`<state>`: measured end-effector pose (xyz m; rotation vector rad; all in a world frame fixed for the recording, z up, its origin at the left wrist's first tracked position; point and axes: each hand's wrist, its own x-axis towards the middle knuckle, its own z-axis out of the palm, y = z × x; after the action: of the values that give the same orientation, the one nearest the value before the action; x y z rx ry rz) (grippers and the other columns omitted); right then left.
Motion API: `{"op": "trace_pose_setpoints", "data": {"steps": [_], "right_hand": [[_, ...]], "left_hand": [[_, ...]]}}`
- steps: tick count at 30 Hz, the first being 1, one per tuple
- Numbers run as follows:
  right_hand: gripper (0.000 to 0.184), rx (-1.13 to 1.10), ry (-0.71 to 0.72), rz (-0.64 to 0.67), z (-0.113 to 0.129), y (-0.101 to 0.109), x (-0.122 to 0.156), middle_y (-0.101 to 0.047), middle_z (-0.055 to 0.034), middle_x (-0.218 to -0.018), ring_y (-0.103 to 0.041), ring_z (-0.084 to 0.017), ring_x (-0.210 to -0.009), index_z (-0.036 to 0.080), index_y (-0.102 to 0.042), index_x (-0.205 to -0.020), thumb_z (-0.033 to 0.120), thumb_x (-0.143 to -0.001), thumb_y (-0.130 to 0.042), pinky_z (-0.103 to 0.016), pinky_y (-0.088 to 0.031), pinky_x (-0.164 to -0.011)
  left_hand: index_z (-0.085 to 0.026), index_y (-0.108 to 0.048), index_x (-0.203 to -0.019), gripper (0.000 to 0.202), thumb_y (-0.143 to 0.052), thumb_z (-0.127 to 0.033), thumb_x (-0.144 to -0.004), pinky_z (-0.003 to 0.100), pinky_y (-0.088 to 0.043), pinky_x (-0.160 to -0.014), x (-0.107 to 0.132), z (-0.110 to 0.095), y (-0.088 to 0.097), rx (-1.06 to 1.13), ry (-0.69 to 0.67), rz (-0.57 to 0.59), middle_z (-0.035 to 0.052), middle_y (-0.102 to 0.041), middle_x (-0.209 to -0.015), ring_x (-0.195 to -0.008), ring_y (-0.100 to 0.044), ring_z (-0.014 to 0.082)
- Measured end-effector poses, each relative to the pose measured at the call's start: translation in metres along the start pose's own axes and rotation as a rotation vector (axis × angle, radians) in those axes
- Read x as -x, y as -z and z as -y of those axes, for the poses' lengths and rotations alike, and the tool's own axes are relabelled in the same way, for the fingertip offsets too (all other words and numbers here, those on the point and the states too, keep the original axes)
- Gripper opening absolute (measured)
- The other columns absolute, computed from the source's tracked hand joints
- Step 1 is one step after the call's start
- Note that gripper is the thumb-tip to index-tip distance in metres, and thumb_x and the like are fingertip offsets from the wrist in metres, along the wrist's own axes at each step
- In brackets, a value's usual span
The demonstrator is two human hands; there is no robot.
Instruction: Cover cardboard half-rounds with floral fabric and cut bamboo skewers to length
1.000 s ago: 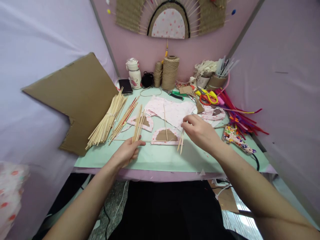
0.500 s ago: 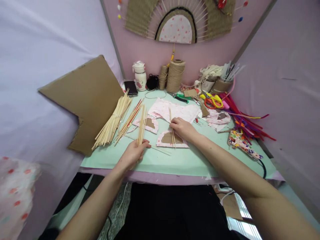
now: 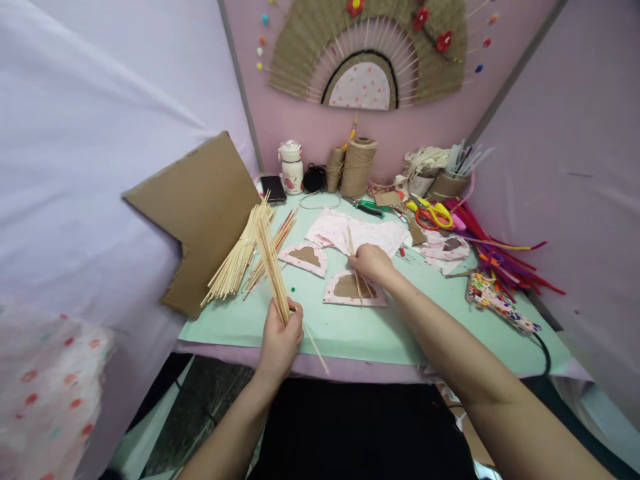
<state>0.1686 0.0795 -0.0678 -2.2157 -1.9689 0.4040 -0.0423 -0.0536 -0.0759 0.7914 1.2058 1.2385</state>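
Note:
My left hand (image 3: 283, 331) is closed round a bunch of thin wooden sticks (image 3: 273, 263), raised over the table's front edge and slanting up to the left. One pale stick (image 3: 316, 349) juts out on its right side. My right hand (image 3: 373, 261) pinches a few wooden sticks (image 3: 359, 287) above a half-round cardboard piece (image 3: 345, 288) edged with pink dotted cloth. A second half-round piece (image 3: 303, 259) lies between the hands, further back. Behind my right hand is spread pink dotted cloth (image 3: 330, 227).
Left of the hands lie a large stick bundle (image 3: 235, 260), red-tipped sticks (image 3: 285, 233) and leaning cardboard (image 3: 210, 213). Twine spools (image 3: 359, 170) and a white bottle (image 3: 291, 170) stand behind. Scissors (image 3: 435, 215), pipe cleaners (image 3: 500, 253) and a glue gun (image 3: 500, 308) are on the right.
My left hand has lifted its bunch of sticks and drawn it toward me, tilting it left. My right hand's sticks have fanned apart over the half-round piece. The view has shifted slightly.

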Motion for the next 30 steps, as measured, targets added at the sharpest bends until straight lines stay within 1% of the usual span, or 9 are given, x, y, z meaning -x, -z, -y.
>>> {"op": "trace_pose_setpoints", "data": {"steps": [5, 8, 12, 16, 20, 22, 25, 28, 30], "right_hand": [[0.025, -0.139, 0.066, -0.048, -0.004, 0.029, 0.027, -0.065, -0.0060, -0.069, -0.057, -0.016, -0.066, 0.017, -0.062, -0.070, 0.029, -0.083, -0.046, -0.025, -0.035, -0.057], [0.028, -0.283, 0.156, -0.070, -0.016, 0.051, 0.055, -0.058, 0.0006, -0.063, -0.049, -0.012, -0.059, 0.019, -0.054, -0.069, 0.036, -0.087, -0.043, -0.023, -0.034, -0.054], [0.028, -0.575, 0.304, -0.127, -0.043, 0.072, 0.091, -0.049, 0.0044, -0.058, -0.042, -0.010, -0.053, 0.020, -0.048, -0.069, 0.039, -0.088, -0.047, -0.022, -0.033, -0.052], [0.019, -0.695, 0.300, -0.240, -0.077, 0.088, 0.110, -0.052, 0.0028, -0.064, -0.046, -0.010, -0.055, 0.019, -0.054, -0.079, 0.037, -0.086, -0.055, -0.022, -0.037, -0.052], [0.017, -0.753, 0.281, -0.290, -0.103, 0.093, 0.113, -0.055, 0.0014, -0.069, -0.051, -0.011, -0.057, 0.019, -0.055, -0.082, 0.035, -0.084, -0.057, -0.024, -0.042, -0.053], [0.014, -0.720, 0.271, -0.257, -0.110, 0.088, 0.111, -0.058, 0.0007, -0.071, -0.053, -0.012, -0.060, 0.019, -0.056, -0.081, 0.032, -0.084, -0.057, -0.024, -0.043, -0.055], [0.009, -0.676, 0.250, -0.208, -0.116, 0.076, 0.110, -0.058, 0.0021, -0.065, -0.054, -0.012, -0.058, 0.019, -0.056, -0.077, 0.026, -0.082, -0.056, -0.025, -0.043, -0.055], [0.006, -0.776, 0.255, -0.125, -0.121, 0.066, 0.111, -0.058, 0.0036, -0.062, -0.055, -0.012, -0.053, 0.019, -0.053, -0.079, 0.024, -0.082, -0.056, -0.026, -0.044, -0.055], [0.010, -0.853, 0.257, -0.069, -0.122, 0.065, 0.112, -0.059, 0.0036, -0.064, -0.058, -0.013, -0.055, 0.019, -0.052, -0.084, 0.025, -0.080, -0.059, -0.027, -0.046, -0.055]], "left_hand": [[-0.028, -0.037, -0.103, 0.027, -0.056, -0.027, -0.084, 0.014, -0.016, -0.038, 0.019, -0.013, -0.003, 0.095, -0.109, 0.103, -0.0085, -0.051, -0.073, -0.039, -0.022, 0.0009], [-0.026, -0.041, -0.108, 0.022, -0.052, -0.030, -0.089, 0.016, -0.024, -0.043, 0.020, -0.024, -0.021, 0.053, -0.178, 0.212, -0.0068, -0.048, -0.071, -0.045, -0.029, 0.0031], [-0.018, -0.051, -0.096, 0.016, -0.050, -0.033, -0.090, 0.019, -0.041, -0.064, 0.000, -0.026, -0.076, -0.018, -0.226, 0.393, -0.0035, -0.046, -0.069, -0.065, -0.046, 0.0074], [-0.021, -0.042, -0.089, 0.012, -0.048, -0.030, -0.090, 0.028, -0.049, -0.074, -0.029, -0.009, -0.148, 0.119, -0.235, 0.623, -0.0023, -0.050, -0.078, -0.074, -0.055, 0.0106], [-0.020, -0.046, -0.097, 0.012, -0.048, -0.029, -0.090, 0.037, -0.046, -0.090, -0.046, 0.017, -0.194, -0.003, -0.341, 0.779, 0.0072, -0.056, -0.111, -0.102, -0.057, 0.0174], [-0.019, -0.047, -0.102, 0.017, -0.049, -0.030, -0.089, 0.039, -0.046, -0.091, -0.050, 0.032, -0.201, -0.089, -0.421, 0.831, 0.0095, -0.058, -0.110, -0.102, -0.058, 0.0201], [-0.016, -0.042, -0.114, 0.028, -0.045, -0.032, -0.090, 0.038, -0.048, -0.083, -0.054, 0.048, -0.200, -0.172, -0.391, 0.938, 0.0075, -0.062, -0.094, -0.088, -0.062, 0.0192], [-0.015, -0.045, -0.105, 0.023, -0.045, -0.032, -0.090, 0.033, -0.046, -0.077, -0.056, 0.054, -0.195, -0.286, -0.366, 1.040, 0.0039, -0.061, -0.082, -0.079, -0.060, 0.0169], [-0.015, -0.049, -0.097, 0.022, -0.045, -0.035, -0.089, 0.030, -0.044, -0.073, -0.056, 0.054, -0.194, -0.340, -0.384, 1.047, 0.0028, -0.059, -0.078, -0.075, -0.057, 0.0155]]}}
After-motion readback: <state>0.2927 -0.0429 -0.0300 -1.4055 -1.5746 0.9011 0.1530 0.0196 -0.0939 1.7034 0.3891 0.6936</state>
